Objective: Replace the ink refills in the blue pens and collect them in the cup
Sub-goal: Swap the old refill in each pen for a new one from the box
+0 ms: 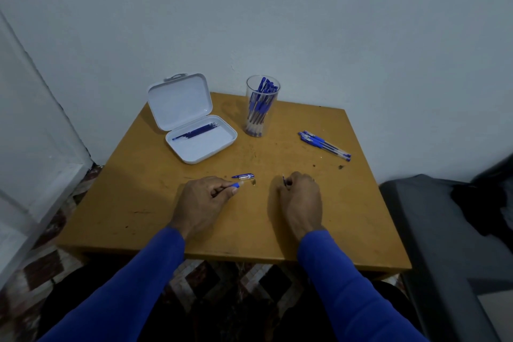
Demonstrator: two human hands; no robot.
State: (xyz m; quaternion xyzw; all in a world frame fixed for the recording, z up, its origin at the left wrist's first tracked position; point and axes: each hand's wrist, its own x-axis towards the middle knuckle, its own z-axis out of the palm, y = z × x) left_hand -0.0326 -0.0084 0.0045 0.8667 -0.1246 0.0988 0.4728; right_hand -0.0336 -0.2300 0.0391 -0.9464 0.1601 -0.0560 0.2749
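Pinching a blue pen piece (235, 185) at its tip, the left hand (204, 200) is resting on the table (138, 203), a blue cap (243, 176) lying just beyond. The right hand (301, 197) is curling around a thin dark refill (284, 181). Farther beyond both are standing the pen-filled clear cup (261, 107) and open white case (194, 122); loose pens (324, 145) are lying beyond the right hand.

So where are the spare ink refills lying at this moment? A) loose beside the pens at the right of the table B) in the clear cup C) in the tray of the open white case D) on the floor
C: the dark blue refills lie in the tray of the open white case, its lid tilted back; the clear cup holds whole blue pens.
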